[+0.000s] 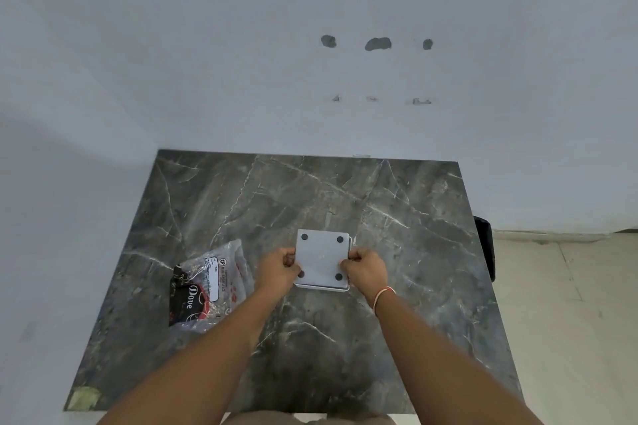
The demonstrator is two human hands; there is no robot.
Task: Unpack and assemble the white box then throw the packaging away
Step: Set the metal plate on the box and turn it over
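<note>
A flat white box lies in the middle of the dark marble table, its underside up with black round feet at the corners. My left hand grips its left edge and covers part of the near-left foot. My right hand grips its right edge. A thin white rim of another panel shows under the box at the right and near sides. The crumpled clear plastic packaging, with black, red and white print, rests on the table to the left of my left hand.
A white wall rises directly behind the table. A black object stands beside the table's right edge, over a pale tiled floor. A piece of greenish tape sticks to the near-left corner.
</note>
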